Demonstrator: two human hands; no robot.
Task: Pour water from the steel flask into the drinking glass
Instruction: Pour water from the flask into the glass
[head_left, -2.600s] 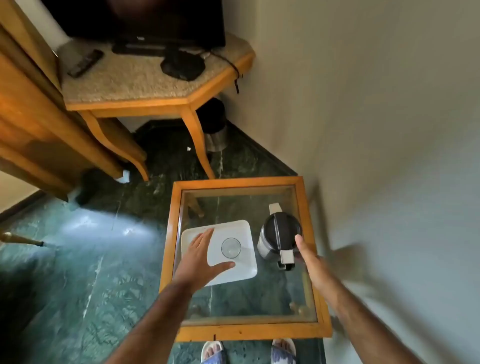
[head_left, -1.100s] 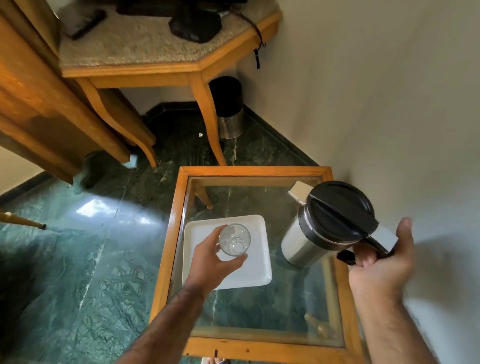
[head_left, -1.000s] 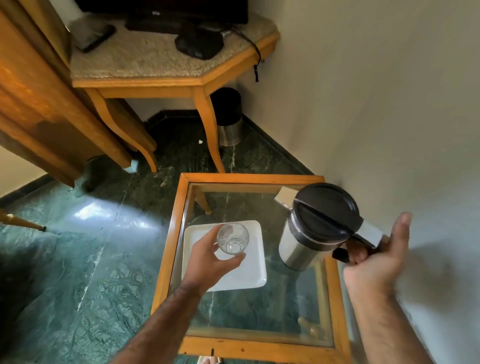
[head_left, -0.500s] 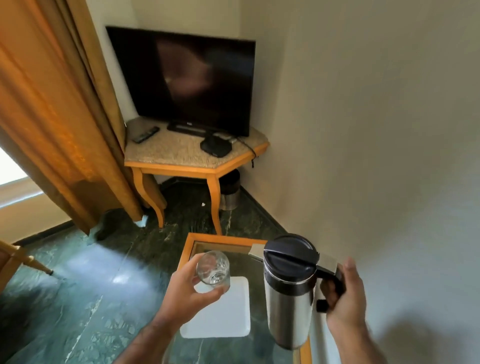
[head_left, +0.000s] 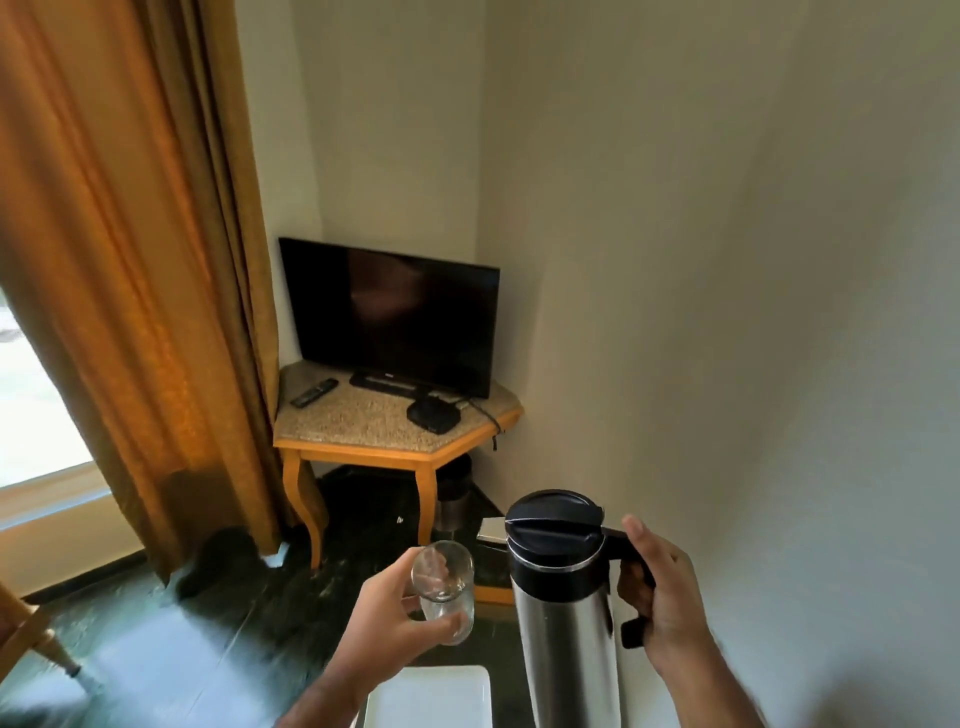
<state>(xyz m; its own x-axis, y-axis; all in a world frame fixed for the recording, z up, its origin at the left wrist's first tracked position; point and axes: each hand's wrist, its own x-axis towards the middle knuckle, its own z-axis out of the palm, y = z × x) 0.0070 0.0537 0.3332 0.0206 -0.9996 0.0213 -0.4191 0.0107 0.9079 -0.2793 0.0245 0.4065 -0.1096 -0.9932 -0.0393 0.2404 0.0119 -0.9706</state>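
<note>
Risk of spilling past the narrow rim of the drinking glass (head_left: 443, 592), gripped low and tilted in the left hand (head_left: 387, 616), if tipped fast. Right hand (head_left: 660, 597) closed around the black handle of the steel flask (head_left: 563, 603), upright, just beside the glass. Both lifted above the white tray (head_left: 428, 699). Spout side hidden; flask base, tabletop cut off; water level unreadable.

Silver steel flask (head_left: 569, 629) with black lid (head_left: 551, 518); clear drinking glass (head_left: 443, 588); white tray (head_left: 427, 698); mustard curtain (head_left: 130, 249).
</note>
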